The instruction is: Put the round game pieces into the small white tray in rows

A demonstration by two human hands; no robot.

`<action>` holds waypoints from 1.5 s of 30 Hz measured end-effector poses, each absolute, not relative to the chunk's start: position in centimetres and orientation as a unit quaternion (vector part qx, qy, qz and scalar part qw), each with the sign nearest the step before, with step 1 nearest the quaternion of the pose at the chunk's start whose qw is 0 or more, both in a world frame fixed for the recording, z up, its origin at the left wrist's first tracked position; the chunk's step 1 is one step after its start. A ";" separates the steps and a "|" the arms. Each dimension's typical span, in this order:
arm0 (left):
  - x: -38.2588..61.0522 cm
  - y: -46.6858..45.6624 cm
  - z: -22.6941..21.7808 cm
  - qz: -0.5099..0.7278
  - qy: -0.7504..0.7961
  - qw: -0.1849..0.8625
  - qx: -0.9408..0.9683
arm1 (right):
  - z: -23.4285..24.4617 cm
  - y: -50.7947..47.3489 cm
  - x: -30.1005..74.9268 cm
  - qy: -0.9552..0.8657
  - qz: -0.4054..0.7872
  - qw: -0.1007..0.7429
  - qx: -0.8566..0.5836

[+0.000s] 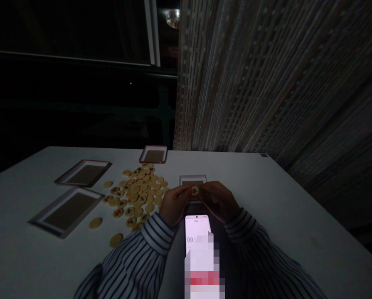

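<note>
My left hand and my right hand meet over the table and pinch one round, pale chess piece between their fingertips, its marked face toward me. Both wrists wear blue-and-white striped sleeves. Just left of my left hand lies a pile of several similar round pieces with red or black characters. A small box tray sits right behind the held piece. A lit phone lies between my forearms, showing a timer.
Three more shallow trays stand on the white table: a small one at the back and two larger ones at the left. Loose pieces lie near the front. A beaded curtain hangs behind.
</note>
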State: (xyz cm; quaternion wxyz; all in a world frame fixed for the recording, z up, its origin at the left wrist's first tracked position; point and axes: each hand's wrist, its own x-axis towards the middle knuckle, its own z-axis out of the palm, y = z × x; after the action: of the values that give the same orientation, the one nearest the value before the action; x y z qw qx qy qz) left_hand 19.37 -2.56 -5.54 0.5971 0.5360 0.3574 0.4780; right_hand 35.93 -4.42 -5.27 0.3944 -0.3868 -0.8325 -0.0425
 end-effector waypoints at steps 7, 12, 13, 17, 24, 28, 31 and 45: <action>19.6 -2.7 -5.4 0.492 0.382 0.589 0.515 | -4.9 -4.8 35.4 -0.833 -0.020 0.357 -0.422; 19.7 -2.9 -5.0 0.489 0.379 0.598 0.510 | -4.8 -4.8 35.4 -0.841 -0.040 0.337 -0.422; 19.7 -3.0 -4.9 0.487 0.382 0.594 0.514 | -4.8 -4.8 35.4 -0.843 -0.040 0.333 -0.422; 19.6 -3.0 -4.9 0.468 0.397 0.563 0.554 | -5.0 -4.6 35.5 -0.847 -0.035 0.330 -0.415; 18.9 -2.1 -6.6 0.491 0.453 0.401 0.626 | -5.7 -4.2 36.3 -0.826 -0.054 0.361 -0.429; 18.0 -1.4 -7.1 0.502 0.496 0.314 0.635 | -6.1 -3.9 37.4 -0.808 -0.076 0.357 -0.462; 17.7 -1.1 -7.4 0.490 0.520 0.297 0.634 | -6.3 -3.8 38.1 -0.806 -0.082 0.348 -0.473; 17.9 -1.1 -8.0 0.420 0.551 0.242 0.680 | -6.3 -3.3 38.5 -0.812 -0.046 0.247 -0.527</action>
State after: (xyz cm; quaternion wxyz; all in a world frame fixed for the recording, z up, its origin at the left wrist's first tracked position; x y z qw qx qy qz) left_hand 17.88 -1.09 -8.02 0.2420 0.6797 0.5506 0.4198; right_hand 38.48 -3.29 -6.29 0.2474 -0.5266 -0.8120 -0.0463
